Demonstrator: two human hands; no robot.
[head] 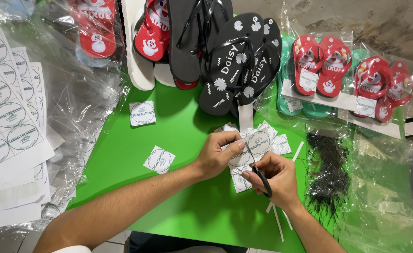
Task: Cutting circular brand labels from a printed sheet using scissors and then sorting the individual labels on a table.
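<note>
White label strip (238,144) pinched in left hand (215,157), right hand (274,175) gripping scissors (259,171) alongside.

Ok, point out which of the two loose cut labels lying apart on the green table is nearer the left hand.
The square label just left of the left hand. The other label lies farther up the green table, toward the white sandal.

There is one view only, from the person's head; it looks steeply down on the green table (178,126), quite near; the far edge with black sandals (237,65) lies at top.
</note>
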